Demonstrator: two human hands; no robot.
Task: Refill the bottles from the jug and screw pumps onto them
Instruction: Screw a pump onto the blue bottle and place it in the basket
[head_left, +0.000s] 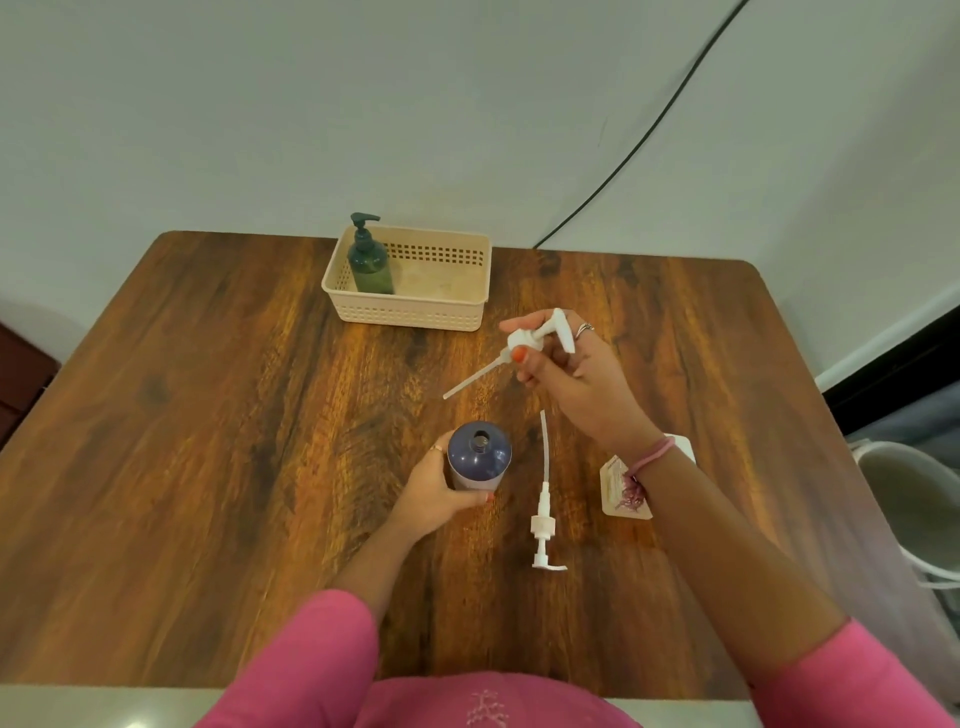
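Right hand (566, 364) fingers (519, 355) pinch a white pump (535, 335) by its collar, tube angled down toward the open bottle (479, 457), which the left hand (436, 493) grips upright on the table (208, 415). A second pump (543, 514) lies just right of the bottle. Beyond, a capped green bottle (370, 260) stands finished in the basket (415, 312); no jug shows.

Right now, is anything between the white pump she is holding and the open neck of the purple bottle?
Nothing visible: the white plastic pump in her right hand has bare wooden table between it and the purple bottle.
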